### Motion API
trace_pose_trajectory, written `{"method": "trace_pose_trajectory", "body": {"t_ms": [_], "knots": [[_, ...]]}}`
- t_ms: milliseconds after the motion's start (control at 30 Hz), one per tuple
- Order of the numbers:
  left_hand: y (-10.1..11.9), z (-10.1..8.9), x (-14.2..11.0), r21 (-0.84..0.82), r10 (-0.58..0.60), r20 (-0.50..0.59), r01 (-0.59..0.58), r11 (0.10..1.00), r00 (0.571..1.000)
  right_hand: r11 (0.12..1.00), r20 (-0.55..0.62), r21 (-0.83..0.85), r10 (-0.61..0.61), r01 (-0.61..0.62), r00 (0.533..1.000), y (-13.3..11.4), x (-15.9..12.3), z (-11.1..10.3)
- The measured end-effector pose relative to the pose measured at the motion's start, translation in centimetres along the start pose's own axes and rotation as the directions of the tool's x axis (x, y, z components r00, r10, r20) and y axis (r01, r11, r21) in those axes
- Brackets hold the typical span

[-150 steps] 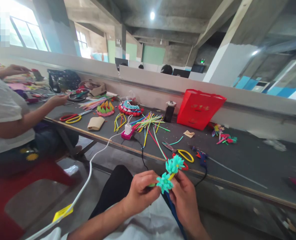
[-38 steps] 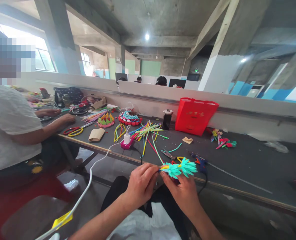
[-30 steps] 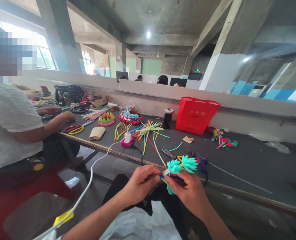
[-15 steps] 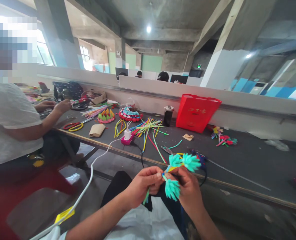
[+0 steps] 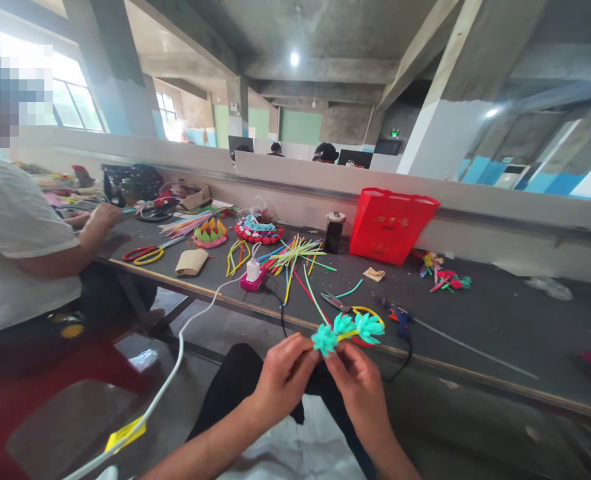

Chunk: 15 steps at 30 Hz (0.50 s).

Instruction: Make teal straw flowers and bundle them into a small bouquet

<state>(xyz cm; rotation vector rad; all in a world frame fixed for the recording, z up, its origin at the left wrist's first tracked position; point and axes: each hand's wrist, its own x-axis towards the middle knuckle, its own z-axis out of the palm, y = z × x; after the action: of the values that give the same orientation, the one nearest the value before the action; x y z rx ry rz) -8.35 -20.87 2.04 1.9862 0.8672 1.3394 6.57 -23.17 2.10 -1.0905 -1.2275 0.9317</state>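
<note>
A sprig of turquoise pipe-cleaner flowers (image 5: pixel 344 325) is held up over my lap, just in front of the table edge. It has three fluffy heads in a row, with a yellow stem showing between two of them. My left hand (image 5: pixel 286 368) pinches it below the leftmost head, fingers closed. With closed thumb and fingers, my right hand (image 5: pixel 358 377) grips the stem beneath the middle head. The lower stem is hidden by my hands. Just behind the flowers lie scissors (image 5: pixel 336 302) with yellow and red handles, and a blue glue gun (image 5: pixel 400 319) to their right.
Loose pipe cleaners (image 5: pixel 295 255) are piled mid-table. A pink power socket (image 5: pixel 252 280) with a white plug trails a white cable (image 5: pixel 181 353) on my left. Behind stand a black bottle (image 5: pixel 334 233) and a red bag (image 5: pixel 394 227). A co-worker (image 5: pixel 20 247) sits left.
The flower heads have been turned; the one that hung low between my hands is now up at left, in line with the others. My right hand has shifted slightly left and down.
</note>
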Motion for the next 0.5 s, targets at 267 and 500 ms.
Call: {"method": "trace_pose_trajectory", "body": {"t_ms": [267,500], "knots": [[-0.2,1.2,-0.2,-0.333,-0.285,-0.066,0.248,0.910,0.956,0.944,-0.040,0.292,0.174,-0.155,0.984,0.0,0.4,0.7],[-0.1,1.0,-0.3,-0.242,-0.222,-0.006,0.214,0.946,0.975,0.930,-0.081,0.334,0.190,-0.153,0.978,0.7,0.4,0.7]]}}
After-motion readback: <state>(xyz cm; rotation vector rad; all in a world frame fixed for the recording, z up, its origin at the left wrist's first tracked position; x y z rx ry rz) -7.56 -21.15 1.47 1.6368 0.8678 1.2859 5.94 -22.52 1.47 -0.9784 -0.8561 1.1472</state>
